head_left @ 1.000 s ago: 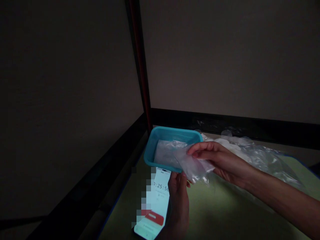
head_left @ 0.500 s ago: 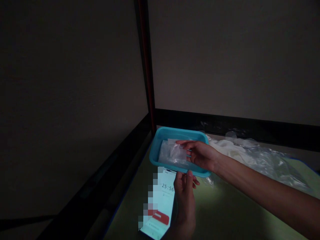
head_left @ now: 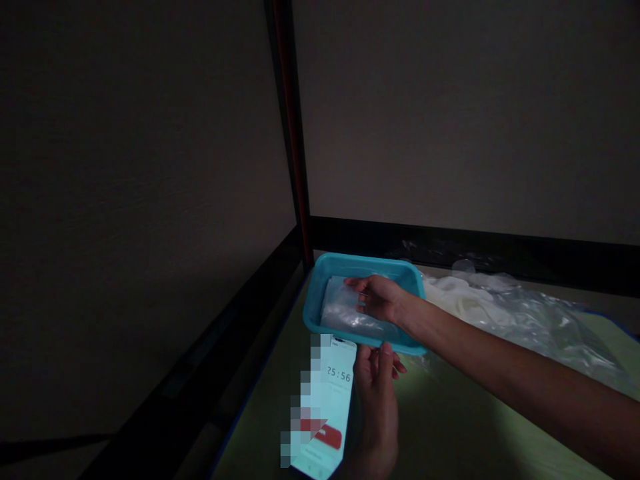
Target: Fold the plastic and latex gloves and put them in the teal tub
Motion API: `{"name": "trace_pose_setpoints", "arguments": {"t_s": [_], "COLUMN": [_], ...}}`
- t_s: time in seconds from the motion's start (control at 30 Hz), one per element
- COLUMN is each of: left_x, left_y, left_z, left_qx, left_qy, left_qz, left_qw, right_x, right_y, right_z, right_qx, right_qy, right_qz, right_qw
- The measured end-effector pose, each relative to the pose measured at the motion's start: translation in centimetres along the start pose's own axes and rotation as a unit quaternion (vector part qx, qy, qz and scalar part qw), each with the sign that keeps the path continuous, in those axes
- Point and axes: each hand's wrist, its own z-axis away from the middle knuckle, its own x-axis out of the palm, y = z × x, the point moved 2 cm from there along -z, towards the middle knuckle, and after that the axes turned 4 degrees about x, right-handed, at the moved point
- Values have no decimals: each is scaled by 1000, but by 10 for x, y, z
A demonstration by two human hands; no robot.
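Note:
A blue plastic basket (head_left: 313, 310) stands in the corner with folded clear plastic (head_left: 340, 310) inside it. Over the basket, my right hand (head_left: 377, 297) reaches in from the right, its slightly curled fingers apart and on or just above the plastic; nothing shows gripped in it. My left hand (head_left: 377, 377) is at the basket's near edge, thumb up and fingers curled; whether it holds anything cannot be made out. Left of that hand lies a lit phone (head_left: 330, 400) showing a timer, partly pixelated.
Right of the basket, a white cloth (head_left: 465, 300) and crumpled clear plastic (head_left: 550, 327) lie on a green mat (head_left: 450, 413) with a blue edge. Two dark-framed panels (head_left: 450, 120) meet behind the basket.
My right hand has moved a little left, further over the plastic. The plastic in the basket now looks flatter. The basket, phone and left hand sit slightly further right in view.

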Motion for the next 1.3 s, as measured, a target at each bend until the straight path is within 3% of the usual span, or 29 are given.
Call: {"name": "trace_pose_setpoints", "arguments": {"t_s": [0.77, 1.03, 1.3], "left_x": [-1, 1, 1], "left_y": [3, 12, 10], "left_z": [0, 2, 0], "left_qx": [-2, -4, -2], "left_qy": [6, 2, -1], "left_qz": [-14, -6, 0], "left_qw": [1000, 1000, 1000], "right_x": [3, 1, -11], "right_y": [2, -1, -6], "right_z": [-13, 2, 7], "right_qx": [-5, -140, -292], "right_qy": [-14, -5, 9], "right_qz": [71, 152, 308], "right_qw": [997, 978, 905]}}
